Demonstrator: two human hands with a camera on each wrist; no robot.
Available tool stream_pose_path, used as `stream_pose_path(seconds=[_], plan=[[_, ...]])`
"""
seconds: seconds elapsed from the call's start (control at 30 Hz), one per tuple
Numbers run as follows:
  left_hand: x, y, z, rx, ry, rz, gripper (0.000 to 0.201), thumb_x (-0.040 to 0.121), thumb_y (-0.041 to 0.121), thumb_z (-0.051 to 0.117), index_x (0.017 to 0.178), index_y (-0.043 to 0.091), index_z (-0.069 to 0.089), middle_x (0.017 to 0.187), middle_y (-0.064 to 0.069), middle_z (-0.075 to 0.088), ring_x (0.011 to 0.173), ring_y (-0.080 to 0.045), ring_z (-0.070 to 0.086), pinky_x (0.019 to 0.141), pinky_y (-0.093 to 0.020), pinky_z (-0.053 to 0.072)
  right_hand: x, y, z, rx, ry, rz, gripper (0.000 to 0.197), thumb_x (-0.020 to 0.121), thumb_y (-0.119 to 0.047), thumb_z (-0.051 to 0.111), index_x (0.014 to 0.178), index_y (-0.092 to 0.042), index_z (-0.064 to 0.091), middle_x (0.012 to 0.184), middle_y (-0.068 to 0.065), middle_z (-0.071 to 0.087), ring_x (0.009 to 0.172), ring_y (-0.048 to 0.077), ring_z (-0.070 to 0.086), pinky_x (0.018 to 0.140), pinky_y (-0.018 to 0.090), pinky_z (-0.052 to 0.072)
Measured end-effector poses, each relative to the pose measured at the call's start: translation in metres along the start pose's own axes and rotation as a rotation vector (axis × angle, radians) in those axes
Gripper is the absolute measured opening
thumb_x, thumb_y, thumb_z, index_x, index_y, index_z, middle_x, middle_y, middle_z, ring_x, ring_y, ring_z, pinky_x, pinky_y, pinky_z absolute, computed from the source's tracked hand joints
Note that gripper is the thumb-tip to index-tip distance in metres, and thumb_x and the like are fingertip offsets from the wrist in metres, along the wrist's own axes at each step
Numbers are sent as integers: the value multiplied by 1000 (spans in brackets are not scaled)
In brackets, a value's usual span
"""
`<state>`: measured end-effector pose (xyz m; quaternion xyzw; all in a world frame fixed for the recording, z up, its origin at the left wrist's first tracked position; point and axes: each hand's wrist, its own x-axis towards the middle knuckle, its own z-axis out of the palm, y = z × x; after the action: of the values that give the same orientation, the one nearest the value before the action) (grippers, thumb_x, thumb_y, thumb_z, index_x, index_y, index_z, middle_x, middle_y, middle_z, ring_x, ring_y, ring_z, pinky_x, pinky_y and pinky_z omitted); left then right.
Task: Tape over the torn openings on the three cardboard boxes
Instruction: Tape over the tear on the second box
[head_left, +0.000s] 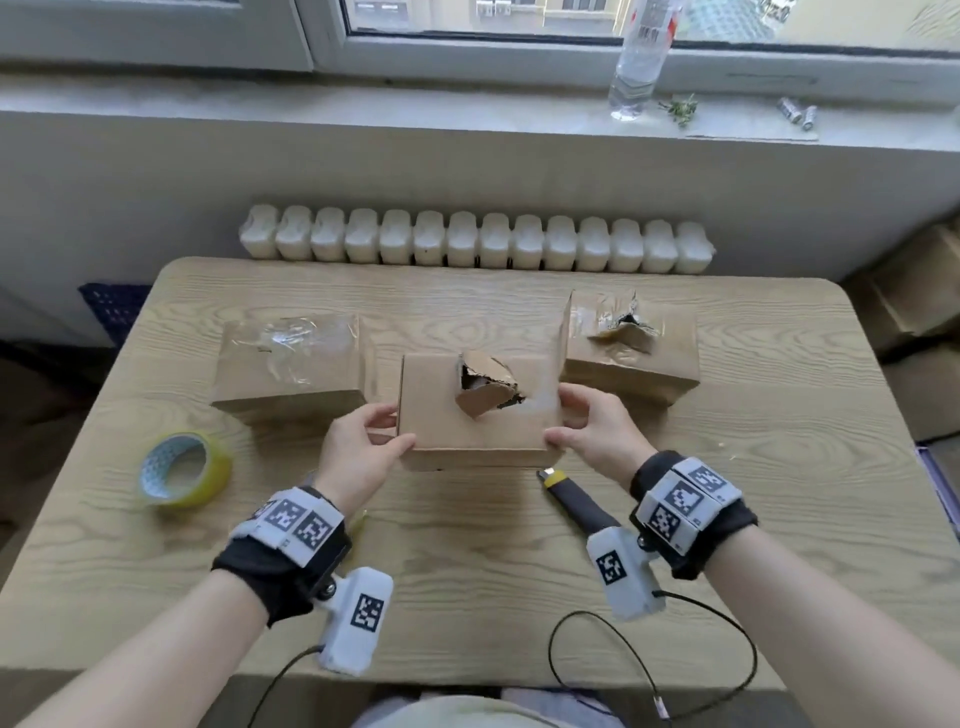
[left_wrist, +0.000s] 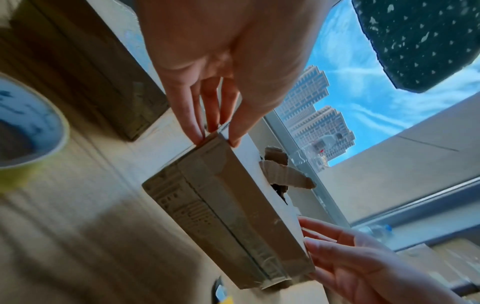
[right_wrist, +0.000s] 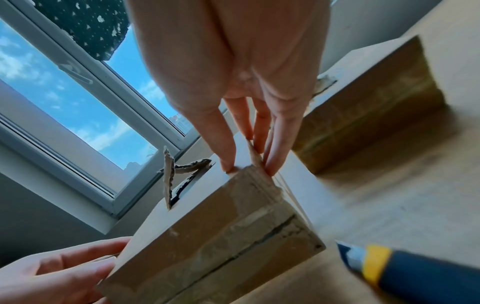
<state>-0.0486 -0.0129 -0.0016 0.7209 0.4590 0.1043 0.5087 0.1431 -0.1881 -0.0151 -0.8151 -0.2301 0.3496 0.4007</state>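
Three cardboard boxes are on the wooden table (head_left: 467, 561). The middle box (head_left: 478, 421) has a torn opening (head_left: 488, 389) in its top with flaps sticking up. My left hand (head_left: 397, 428) pinches its near left corner, thumb on top. My right hand (head_left: 558, 415) pinches its right edge the same way. The wrist views show the fingertips (left_wrist: 197, 135) and fingertips (right_wrist: 228, 166) on the box's corners. The left box (head_left: 291, 364) has clear tape across its top. The right box (head_left: 631, 353) has an open tear (head_left: 626, 322). A yellow tape roll (head_left: 184, 470) lies at the left.
A utility knife (head_left: 571, 493) with a dark handle lies just in front of the middle box, near my right wrist. A white radiator (head_left: 475, 241) runs behind the table. On the windowsill stands a plastic bottle (head_left: 639, 62). More cardboard boxes (head_left: 914, 301) stand on the floor at the right.
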Motion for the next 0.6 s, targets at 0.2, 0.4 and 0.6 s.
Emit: stream_pose_path(seconds=[0.2,0.4,0.6], plan=[[-38,-43,3,114,-141,-76,38,78,3,72,108,13,51,97,2,58,81,-12,61,65,-16,45,-40,27,26,39,-23,112,62,71,7,73,126,-11,51,110,0,57,87,19,65,71,26,54],[-44,-70,11,263,-180,-63,48,81,13,70,121,13,45,121,-4,52,100,-16,57,88,-30,49,-50,41,45,69,-6,161,61,72,9,71,125,-11,50,109,2,58,93,21,64,74,28,55],[-48,-60,24,539,-141,301,65,87,35,61,142,18,30,147,-4,22,136,-19,27,112,-35,28,-48,40,54,-179,80,41,57,76,-9,74,127,-12,49,125,2,49,108,11,51,93,25,45]])
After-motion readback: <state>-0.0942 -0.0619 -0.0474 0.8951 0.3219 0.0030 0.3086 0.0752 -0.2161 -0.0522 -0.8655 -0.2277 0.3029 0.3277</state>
